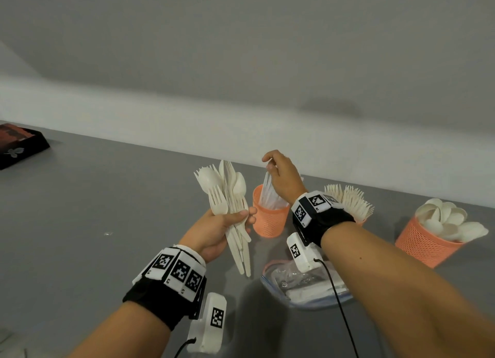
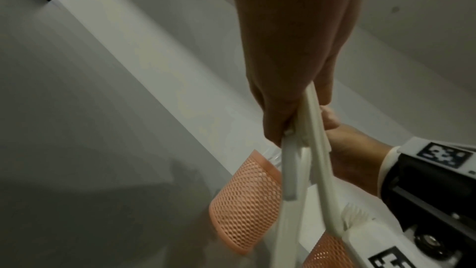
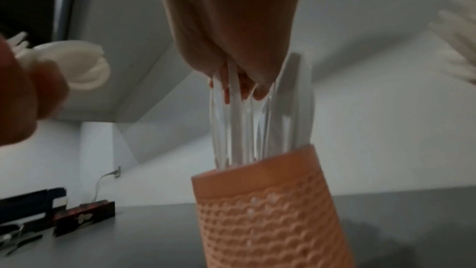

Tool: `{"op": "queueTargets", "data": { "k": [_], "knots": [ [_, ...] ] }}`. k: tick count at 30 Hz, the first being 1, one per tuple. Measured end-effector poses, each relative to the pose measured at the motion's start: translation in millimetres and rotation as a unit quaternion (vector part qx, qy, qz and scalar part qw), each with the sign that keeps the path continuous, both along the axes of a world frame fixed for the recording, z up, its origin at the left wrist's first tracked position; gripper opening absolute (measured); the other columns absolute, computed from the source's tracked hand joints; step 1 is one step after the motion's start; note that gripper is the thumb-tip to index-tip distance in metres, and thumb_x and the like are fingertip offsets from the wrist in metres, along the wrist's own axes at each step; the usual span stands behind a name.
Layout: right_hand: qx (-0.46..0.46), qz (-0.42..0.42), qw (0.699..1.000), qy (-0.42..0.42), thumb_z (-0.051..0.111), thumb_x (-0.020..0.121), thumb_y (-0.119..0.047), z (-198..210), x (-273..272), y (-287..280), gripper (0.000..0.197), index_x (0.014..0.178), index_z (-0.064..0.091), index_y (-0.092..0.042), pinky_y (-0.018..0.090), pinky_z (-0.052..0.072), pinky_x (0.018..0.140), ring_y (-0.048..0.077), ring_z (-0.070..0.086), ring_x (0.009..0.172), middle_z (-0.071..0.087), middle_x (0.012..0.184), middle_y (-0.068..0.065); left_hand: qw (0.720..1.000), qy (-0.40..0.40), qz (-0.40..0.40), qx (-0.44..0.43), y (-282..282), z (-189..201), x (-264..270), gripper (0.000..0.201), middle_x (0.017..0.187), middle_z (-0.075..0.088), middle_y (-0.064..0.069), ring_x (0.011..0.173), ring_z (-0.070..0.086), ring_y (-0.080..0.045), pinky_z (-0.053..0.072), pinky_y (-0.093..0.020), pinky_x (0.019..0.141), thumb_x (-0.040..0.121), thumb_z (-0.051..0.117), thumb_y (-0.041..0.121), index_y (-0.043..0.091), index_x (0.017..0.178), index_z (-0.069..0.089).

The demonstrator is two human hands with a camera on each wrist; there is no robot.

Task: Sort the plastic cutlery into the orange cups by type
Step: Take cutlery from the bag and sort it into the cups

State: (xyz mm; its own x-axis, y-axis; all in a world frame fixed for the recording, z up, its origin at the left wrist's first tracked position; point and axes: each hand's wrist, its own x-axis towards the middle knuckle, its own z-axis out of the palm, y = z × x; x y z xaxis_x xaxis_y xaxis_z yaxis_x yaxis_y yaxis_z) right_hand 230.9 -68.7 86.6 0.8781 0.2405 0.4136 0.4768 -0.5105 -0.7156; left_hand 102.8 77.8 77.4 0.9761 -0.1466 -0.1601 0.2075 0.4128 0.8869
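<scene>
My left hand [image 1: 241, 218] grips a mixed bundle of white plastic forks, spoons and knives [image 1: 227, 194] upright, left of the cups; in the left wrist view the bundle's handles [image 2: 316, 150] stick out below the fist. My right hand [image 1: 269, 164] is above the left orange mesh cup [image 1: 267, 218], which holds knives. Its fingertips [image 3: 237, 80] pinch the top of one white knife [image 3: 235, 119] whose lower end is inside that cup [image 3: 270, 211]. Behind my right wrist stands the fork cup [image 1: 348, 199], mostly hidden. The spoon cup [image 1: 426, 239] is at the far right.
A clear zip bag [image 1: 302, 285] lies on the grey table under my right forearm. A black box [image 1: 18, 146] sits at the far left edge. The white wall runs just behind the cups. Tools and a dark box [image 3: 82, 217] lie far left in the right wrist view.
</scene>
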Motion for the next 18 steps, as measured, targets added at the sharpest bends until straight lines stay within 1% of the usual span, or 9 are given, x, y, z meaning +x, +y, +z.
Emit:
{"op": "queueTargets", "data": {
  "k": [3, 6, 8, 10, 12, 13, 15, 17, 18],
  "knots": [
    [-0.012, 0.008, 0.997, -0.074, 0.045, 0.092, -0.002, 19, -13, -2, 0.021, 0.110, 0.055, -0.006, 0.016, 0.031, 0.084, 0.013, 0.045, 0.100, 0.050, 0.106, 0.004, 1.000, -0.004, 0.004, -0.018, -4, 0, 2, 0.022, 0.081, 0.067, -0.006, 0.070, 0.065, -0.013, 0.053, -0.030, 0.072, 0.090, 0.046, -0.007, 0.010, 0.088, 0.061],
    [0.068, 0.035, 0.995, -0.068, 0.050, 0.091, -0.005, 33, -44, -8, 0.012, 0.101, 0.056, -0.010, 0.017, 0.041, 0.083, 0.006, 0.053, 0.093, 0.056, 0.099, -0.003, 0.998, -0.007, 0.022, -0.052, -11, 2, 4, 0.022, 0.081, 0.066, -0.005, 0.070, 0.065, -0.012, 0.053, -0.029, 0.072, 0.089, 0.045, -0.007, 0.009, 0.086, 0.060],
    [0.105, 0.048, 0.993, -0.023, 0.054, 0.089, -0.004, 30, -69, -16, 0.008, 0.094, 0.057, -0.010, 0.014, 0.043, 0.078, -0.004, 0.053, 0.080, 0.057, 0.085, -0.009, 0.996, -0.012, 0.026, -0.082, -16, 4, 4, 0.021, 0.080, 0.067, -0.005, 0.071, 0.065, -0.012, 0.053, -0.027, 0.071, 0.089, 0.046, -0.007, 0.009, 0.086, 0.059],
    [0.108, 0.064, 0.989, 0.082, 0.058, 0.089, -0.012, 22, -90, -26, 0.006, 0.095, 0.057, -0.012, 0.024, 0.049, 0.080, 0.004, 0.058, 0.078, 0.061, 0.082, -0.003, 0.994, -0.018, 0.014, -0.111, -23, 6, 6, 0.016, 0.087, 0.067, -0.009, 0.078, 0.065, -0.017, 0.055, -0.029, 0.074, 0.086, 0.049, -0.003, 0.008, 0.089, 0.060],
    [0.078, 0.096, 0.970, 0.209, 0.057, 0.091, -0.027, 8, -109, -34, 0.016, 0.104, 0.055, -0.017, 0.033, 0.054, 0.085, 0.017, 0.064, 0.090, 0.065, 0.098, 0.009, 0.990, -0.022, 0.002, -0.139, -31, 8, 8, 0.019, 0.105, 0.064, -0.015, 0.095, 0.064, -0.022, 0.055, -0.033, 0.086, 0.085, 0.051, 0.001, 0.004, 0.102, 0.060],
    [0.053, 0.106, 0.965, 0.232, 0.055, 0.092, -0.030, 1, -115, -36, 0.021, 0.108, 0.053, -0.018, 0.036, 0.053, 0.090, 0.019, 0.065, 0.097, 0.065, 0.106, 0.010, 0.989, -0.019, 0.005, -0.147, -36, 8, 8, 0.025, 0.112, 0.062, -0.014, 0.099, 0.063, -0.022, 0.053, -0.035, 0.090, 0.086, 0.050, 0.000, 0.003, 0.110, 0.057],
    [0.037, 0.104, 0.966, 0.232, 0.052, 0.093, -0.030, -8, -124, -41, 0.026, 0.115, 0.050, -0.015, 0.038, 0.049, 0.097, 0.018, 0.064, 0.102, 0.066, 0.110, 0.006, 0.987, -0.017, 0.013, -0.159, -45, 7, 8, 0.029, 0.107, 0.068, -0.010, 0.092, 0.068, -0.015, 0.056, -0.031, 0.085, 0.089, 0.044, -0.005, 0.005, 0.114, 0.053],
    [0.060, 0.099, 0.963, 0.245, 0.047, 0.096, -0.029, -7, -130, -48, 0.026, 0.118, 0.049, -0.015, 0.031, 0.054, 0.086, 0.015, 0.065, 0.090, 0.066, 0.100, 0.001, 0.987, -0.024, -0.004, -0.157, -54, 7, 5, 0.030, 0.101, 0.072, -0.006, 0.092, 0.070, -0.013, 0.056, -0.030, 0.083, 0.090, 0.040, -0.007, 0.006, 0.113, 0.054],
    [0.074, 0.099, 0.957, 0.262, 0.044, 0.097, -0.030, -5, -131, -53, 0.025, 0.117, 0.050, -0.018, 0.023, 0.054, 0.071, 0.012, 0.064, 0.077, 0.065, 0.090, -0.002, 0.988, -0.028, -0.020, -0.152, -59, 8, 4, 0.030, 0.105, 0.071, -0.006, 0.098, 0.068, -0.014, 0.054, -0.032, 0.088, 0.090, 0.040, -0.006, 0.006, 0.113, 0.056]
  ]
}}
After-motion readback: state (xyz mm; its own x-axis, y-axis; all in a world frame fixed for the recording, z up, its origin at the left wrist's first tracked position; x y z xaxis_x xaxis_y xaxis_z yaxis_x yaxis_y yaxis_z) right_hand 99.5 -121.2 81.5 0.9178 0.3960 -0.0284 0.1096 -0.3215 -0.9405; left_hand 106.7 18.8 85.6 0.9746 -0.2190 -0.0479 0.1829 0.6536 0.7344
